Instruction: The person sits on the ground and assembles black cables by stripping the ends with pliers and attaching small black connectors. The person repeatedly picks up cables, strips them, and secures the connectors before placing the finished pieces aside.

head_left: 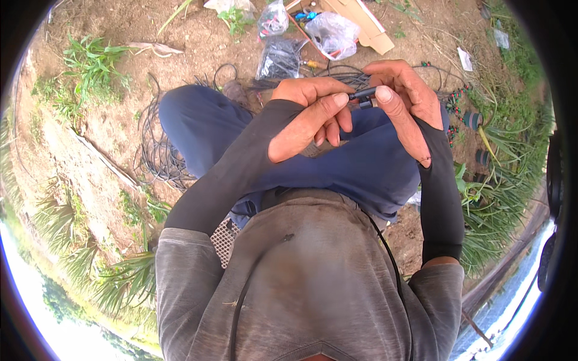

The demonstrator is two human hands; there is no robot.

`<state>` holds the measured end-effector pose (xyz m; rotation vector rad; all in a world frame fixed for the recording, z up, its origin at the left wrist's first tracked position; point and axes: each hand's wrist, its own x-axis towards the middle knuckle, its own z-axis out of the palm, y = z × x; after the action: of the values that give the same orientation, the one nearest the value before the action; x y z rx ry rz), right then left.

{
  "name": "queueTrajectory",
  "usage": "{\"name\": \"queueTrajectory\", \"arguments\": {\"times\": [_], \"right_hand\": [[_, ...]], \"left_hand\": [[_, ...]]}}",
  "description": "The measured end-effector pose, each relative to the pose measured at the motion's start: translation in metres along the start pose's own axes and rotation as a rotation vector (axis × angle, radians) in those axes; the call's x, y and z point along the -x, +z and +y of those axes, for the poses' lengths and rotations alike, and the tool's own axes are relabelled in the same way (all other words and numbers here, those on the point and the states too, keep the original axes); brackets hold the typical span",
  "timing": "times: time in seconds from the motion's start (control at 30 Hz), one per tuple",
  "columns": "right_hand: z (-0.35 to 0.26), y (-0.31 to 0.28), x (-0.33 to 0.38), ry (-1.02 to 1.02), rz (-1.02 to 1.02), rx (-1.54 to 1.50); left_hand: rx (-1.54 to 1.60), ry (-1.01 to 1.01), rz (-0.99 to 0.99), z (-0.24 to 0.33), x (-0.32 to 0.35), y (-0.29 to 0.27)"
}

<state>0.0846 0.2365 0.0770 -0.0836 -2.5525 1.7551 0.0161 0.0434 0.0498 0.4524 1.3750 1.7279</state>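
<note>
A small black tubular fitting (363, 94) with a short stub below it is held level above my lap, between my two hands. My left hand (310, 107) pinches its left end between thumb and forefinger, the other fingers curled beneath. On the other side, the thumb and fingers of my right hand (406, 96) close on its right end. Its ends are hidden by my fingertips, and its exact kind is too small to make out. Below both hands are my blue trousers (301, 171), the knees bent outward.
Coils of thin black tubing (158, 153) lie on the soil to my left. Ahead are a bag of black parts (280, 59), a clear plastic bag (333, 35) and an open cardboard box (364, 24). Spiky green plants (509, 198) line the right side.
</note>
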Motion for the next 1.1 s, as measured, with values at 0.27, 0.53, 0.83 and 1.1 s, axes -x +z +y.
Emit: {"name": "queueTrajectory", "arguments": {"times": [0.27,0.53,0.83,1.1], "right_hand": [[-0.013,-0.013,-0.017,0.02,-0.012,-0.066],[-0.013,-0.009,-0.013,0.136,0.025,-0.138],[-0.003,-0.003,-0.007,0.13,0.012,-0.214],[0.016,-0.007,0.012,-0.304,-0.229,0.357]], "left_hand": [[0.177,0.043,0.032,0.016,-0.005,0.009],[0.212,0.05,0.08,0.005,-0.006,0.011],[-0.082,0.062,0.108,0.006,0.0,0.018],[-0.565,0.086,0.102,-0.008,0.014,0.008]]}}
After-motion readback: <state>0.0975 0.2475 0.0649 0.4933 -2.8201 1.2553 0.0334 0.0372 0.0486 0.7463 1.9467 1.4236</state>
